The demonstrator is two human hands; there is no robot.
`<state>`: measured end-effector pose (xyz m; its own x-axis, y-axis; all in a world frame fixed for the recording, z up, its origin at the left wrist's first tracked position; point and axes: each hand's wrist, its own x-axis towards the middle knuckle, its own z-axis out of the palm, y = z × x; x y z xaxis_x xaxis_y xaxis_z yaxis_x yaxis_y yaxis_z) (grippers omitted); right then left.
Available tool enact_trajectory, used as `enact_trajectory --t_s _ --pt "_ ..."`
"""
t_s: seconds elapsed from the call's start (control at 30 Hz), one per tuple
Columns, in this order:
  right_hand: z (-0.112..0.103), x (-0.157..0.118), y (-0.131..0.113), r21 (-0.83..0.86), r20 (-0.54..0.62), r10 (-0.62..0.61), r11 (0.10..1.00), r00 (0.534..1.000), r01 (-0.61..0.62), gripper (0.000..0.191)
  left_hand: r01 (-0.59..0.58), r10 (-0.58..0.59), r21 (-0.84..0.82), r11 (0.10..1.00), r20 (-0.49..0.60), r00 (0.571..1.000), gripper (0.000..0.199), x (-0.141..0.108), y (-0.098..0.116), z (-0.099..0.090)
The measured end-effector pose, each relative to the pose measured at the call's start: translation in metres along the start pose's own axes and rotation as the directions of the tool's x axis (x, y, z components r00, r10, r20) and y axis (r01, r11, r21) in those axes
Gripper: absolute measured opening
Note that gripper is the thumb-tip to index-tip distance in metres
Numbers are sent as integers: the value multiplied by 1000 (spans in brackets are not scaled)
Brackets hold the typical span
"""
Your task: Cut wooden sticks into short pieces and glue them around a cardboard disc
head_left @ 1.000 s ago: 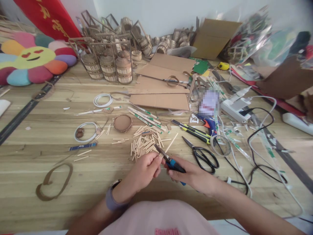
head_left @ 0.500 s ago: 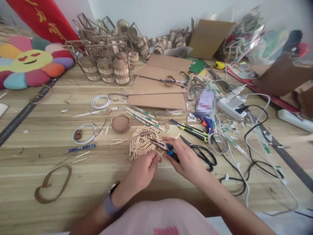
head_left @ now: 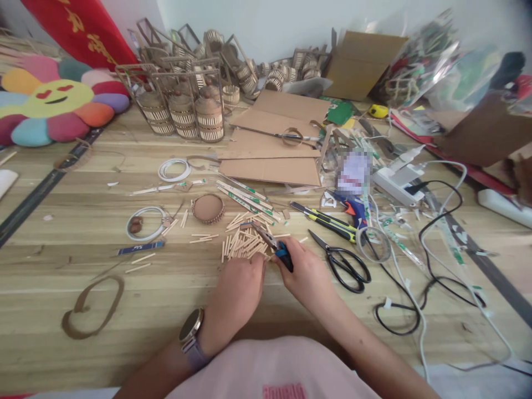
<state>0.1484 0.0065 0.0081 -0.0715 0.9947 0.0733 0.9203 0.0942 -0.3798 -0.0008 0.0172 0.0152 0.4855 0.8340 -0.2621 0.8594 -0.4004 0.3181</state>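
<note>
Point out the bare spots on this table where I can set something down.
Bare wood lies between the brown loop and watch, and more narrowly between the scissors and right forearm. It's crowded around the stick pile, pliers, cutter and glue gun.

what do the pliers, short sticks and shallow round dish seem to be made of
Pliers: head likely steel, grey with a dull metallic sheen; the blue-and-black grips look like plastic or rubber.
Short sticks: probably wood or bamboo, pale, matte and seemingly unpainted.
Round dish: its flat, brown, matte base resembles cardboard; the bumpy, braided-looking rim could be paper cord or plant fibre.
</note>
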Motion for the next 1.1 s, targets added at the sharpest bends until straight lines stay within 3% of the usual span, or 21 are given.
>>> enact_trajectory --t_s 0.13,0.23,0.27,0.37,0.43,0.5,0.63,0.87,1.1 --pt "0 7 8 14 -68 50 999 996 -50 11 16 -16 -59 998 2 1000 33 0 -1 1" --pt "-16 11 18 189 -30 64 980 997 -58 8 69 -99 -315 946 -79 992 29 2 -11 -2" --pt "-23 11 20 253 5 53 966 999 -53 7 75 -121 -460 885 -72 990 30 3 -15 -3" --pt "-40 8 17 400 91 -1 916 996 -36 8 72 -71 -810 581 38 997 33 6 -21 -3" --pt "-42 5 11 449 113 -29 893 993 -25 8 93 -10 -900 426 98 995 35 8 -21 -1" --pt "-39 3 5 455 117 -34 890 993 -23 11 113 32 -931 348 133 991 40 9 -19 2" --pt "-29 2 0 452 125 -36 892 992 -25 27 133 69 -941 311 162 984 44 10 -18 4" --pt "-29 4 3 433 189 -89 901 978 -2 42 123 76 -914 387 165 983 43 9 -20 3" --pt "-30 3 0 454 257 -193 889 947 58 51 176 130 -947 270 217 967 51 10 -19 4"
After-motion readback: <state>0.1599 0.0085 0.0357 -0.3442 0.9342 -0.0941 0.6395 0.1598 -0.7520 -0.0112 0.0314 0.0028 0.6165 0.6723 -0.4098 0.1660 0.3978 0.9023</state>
